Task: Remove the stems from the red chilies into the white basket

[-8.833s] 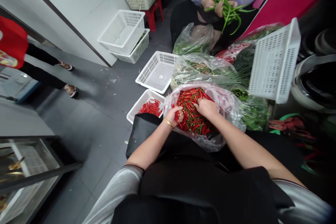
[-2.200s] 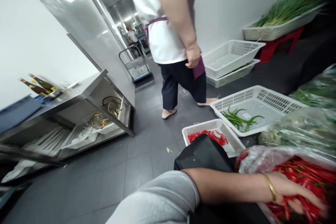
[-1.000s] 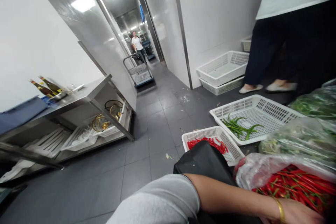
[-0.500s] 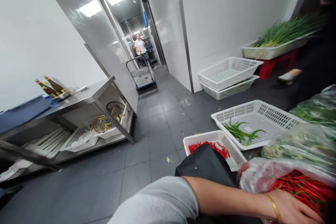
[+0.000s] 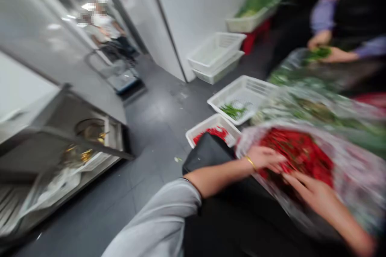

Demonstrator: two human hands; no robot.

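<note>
My left hand, with a gold bangle at the wrist, reaches over the near edge of a clear plastic bag full of red chilli peppers. Its fingers are bent together on some of the chillies. My right hand comes in from the lower right, fingertips close to those of the left, above the chillies. Blur hides whether its fingers grip any. A small white basket with red chillies stands just beyond my dark-clad knee.
Farther off, a larger white basket holds green chillies. Bagged greens lie beside it, where a co-worker's hands hold something green. Stacked baskets stand by the wall. A steel shelf is at left; people stand by a trolley.
The view has swung right and down, with blur. My right hand and more of the chilli bag now show. My left hand has come nearer the bag's left side. A co-worker's hands have appeared.
</note>
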